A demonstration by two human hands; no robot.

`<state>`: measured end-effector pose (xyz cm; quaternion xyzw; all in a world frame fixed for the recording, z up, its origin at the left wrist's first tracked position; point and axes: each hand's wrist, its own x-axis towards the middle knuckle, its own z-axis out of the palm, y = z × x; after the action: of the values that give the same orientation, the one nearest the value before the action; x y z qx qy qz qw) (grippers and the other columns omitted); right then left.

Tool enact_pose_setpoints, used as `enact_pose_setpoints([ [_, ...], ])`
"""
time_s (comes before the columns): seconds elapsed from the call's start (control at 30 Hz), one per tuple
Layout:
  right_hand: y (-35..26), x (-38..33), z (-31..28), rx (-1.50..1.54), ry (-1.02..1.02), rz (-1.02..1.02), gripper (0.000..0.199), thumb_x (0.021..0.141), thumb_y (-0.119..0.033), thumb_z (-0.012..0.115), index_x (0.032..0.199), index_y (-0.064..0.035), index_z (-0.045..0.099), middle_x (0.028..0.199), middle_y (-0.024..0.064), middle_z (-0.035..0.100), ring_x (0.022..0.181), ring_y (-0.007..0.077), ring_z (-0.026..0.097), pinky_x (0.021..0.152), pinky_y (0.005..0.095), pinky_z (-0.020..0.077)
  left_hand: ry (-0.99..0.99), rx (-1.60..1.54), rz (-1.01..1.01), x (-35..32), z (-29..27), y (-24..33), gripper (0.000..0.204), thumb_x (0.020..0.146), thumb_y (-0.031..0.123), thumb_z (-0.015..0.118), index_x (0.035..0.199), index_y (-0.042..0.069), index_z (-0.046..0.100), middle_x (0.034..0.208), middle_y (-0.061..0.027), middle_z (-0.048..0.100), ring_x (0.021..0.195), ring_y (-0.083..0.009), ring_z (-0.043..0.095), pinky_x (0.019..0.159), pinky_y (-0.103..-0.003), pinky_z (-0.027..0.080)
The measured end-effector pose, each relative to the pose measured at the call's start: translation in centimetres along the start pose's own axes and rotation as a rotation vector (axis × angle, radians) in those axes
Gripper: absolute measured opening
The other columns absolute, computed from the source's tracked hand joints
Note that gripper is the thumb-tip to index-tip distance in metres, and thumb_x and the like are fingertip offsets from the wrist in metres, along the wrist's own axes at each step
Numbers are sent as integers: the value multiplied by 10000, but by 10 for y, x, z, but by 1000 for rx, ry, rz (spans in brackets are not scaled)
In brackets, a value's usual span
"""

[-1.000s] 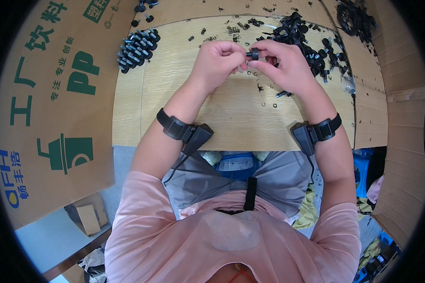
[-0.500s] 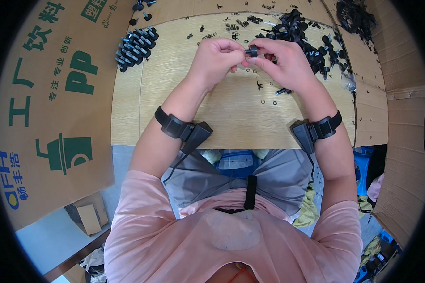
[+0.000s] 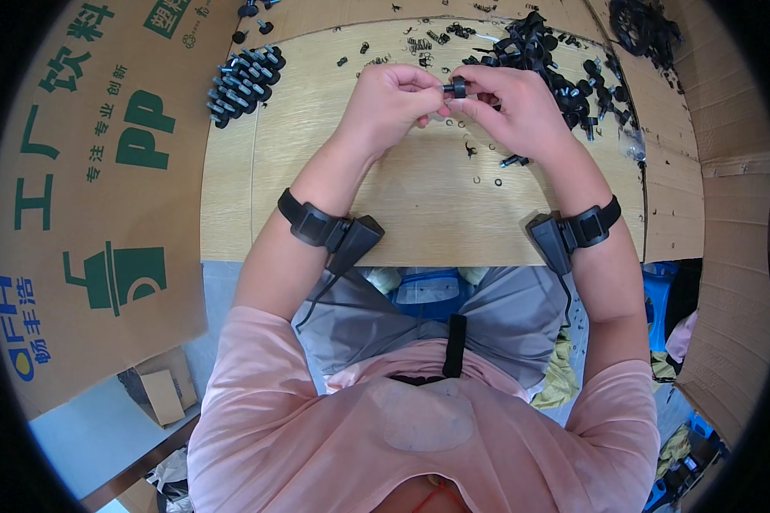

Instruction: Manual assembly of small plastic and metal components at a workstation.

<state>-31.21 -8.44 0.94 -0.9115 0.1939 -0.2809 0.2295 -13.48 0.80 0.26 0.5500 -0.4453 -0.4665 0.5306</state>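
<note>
Over the far middle of the table, my left hand (image 3: 393, 101) and my right hand (image 3: 512, 104) meet at a small black round-headed knob screw (image 3: 460, 86). The fingers of my right hand pinch its round head. At the shaft end, my left thumb and forefinger are pressed together; they hide the tip and whatever else they may hold. Below my right hand lies a similar knob screw (image 3: 514, 161) with a bluish metal end. Small black clips (image 3: 470, 150) and rings (image 3: 498, 182) are scattered close by on the wooden tabletop (image 3: 419, 218).
Finished-looking rows of knob screws (image 3: 246, 85) stand packed at the far left. A heap of loose black parts (image 3: 530, 51) and more knob screws (image 3: 577, 103) lie at the far right. Small springs (image 3: 419, 44) are strewn at the back. Cardboard walls (image 3: 103, 197) flank the table.
Both hands stay at nearly the same spot around the knob screw, with only slight finger movement. The whole view has shifted a little.
</note>
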Motion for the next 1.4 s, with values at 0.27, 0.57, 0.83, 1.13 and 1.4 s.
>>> enact_pose_setpoints([
  [0.27,-2,0,0,10,33,2,323,795,-286,696,1034,-71,670,761,102,675,663,260,649,596,345,506,4,3,-3,0,0,-2,138,838,40,622,931,-58,654,801,-112,693,683,-111,629,584,-215,474],
  [0.57,-6,0,-1,170,38,103,321,804,-284,719,1003,-36,671,754,104,681,636,199,647,598,290,507,-41,-2,84,1,-2,-2,135,852,44,633,953,-41,659,825,-103,696,674,-96,617,577,-207,471],
  [0.83,-1,0,-2,326,49,50,304,792,-243,750,946,6,669,685,93,656,604,139,611,578,252,486,-2,420,351,-2,-6,0,140,841,42,635,955,-5,703,855,-63,706,696,-112,612,645,-240,482],
  [1.13,-2,1,-6,171,-75,120,295,812,-288,715,851,0,666,601,79,596,510,157,544,502,277,426,136,786,738,-3,-13,10,126,815,76,673,916,12,711,759,-80,690,689,-131,619,657,-258,482],
  [1.4,-6,1,-1,122,213,129,286,806,-294,726,848,-16,670,633,76,600,539,148,554,516,268,445,221,588,415,-2,-8,5,141,806,87,675,896,-13,715,749,-77,696,634,-91,600,602,-225,479],
])
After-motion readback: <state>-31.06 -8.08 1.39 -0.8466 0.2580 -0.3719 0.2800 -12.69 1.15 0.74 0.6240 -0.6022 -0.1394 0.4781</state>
